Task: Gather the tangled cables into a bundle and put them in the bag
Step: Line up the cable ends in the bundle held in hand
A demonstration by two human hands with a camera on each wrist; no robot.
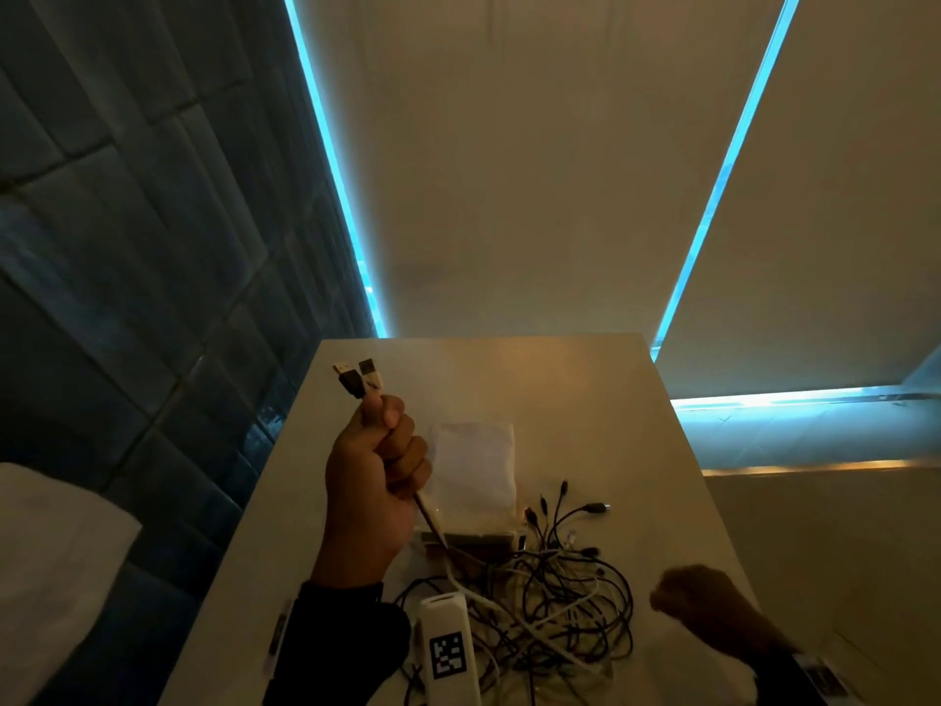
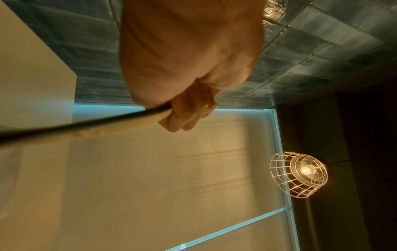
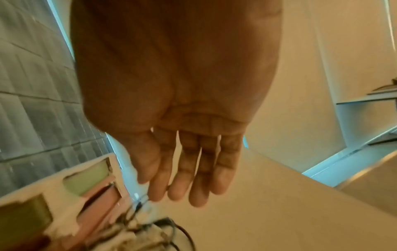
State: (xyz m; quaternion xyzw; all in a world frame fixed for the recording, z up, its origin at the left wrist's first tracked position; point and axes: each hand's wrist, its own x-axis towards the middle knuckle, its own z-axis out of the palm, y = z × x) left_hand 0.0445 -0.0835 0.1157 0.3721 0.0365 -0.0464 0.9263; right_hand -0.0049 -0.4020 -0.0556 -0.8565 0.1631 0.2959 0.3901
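Observation:
A tangle of black and white cables lies on the near part of the white table. My left hand is raised above the table and grips a black and a white cable in its fist. Their USB plugs stick out above the thumb. The left wrist view shows the same fist closed round the two cables. A white cloth bag lies flat just behind the tangle. My right hand hovers right of the pile, blurred; its fingers are straight, relaxed and hold nothing, with the cables below them.
A white wrist device with a square marker sits over the pile's near side. A dark tiled wall runs along the left, with something white and soft beside the table. A caged lamp hangs overhead. Blinds cover the windows behind.

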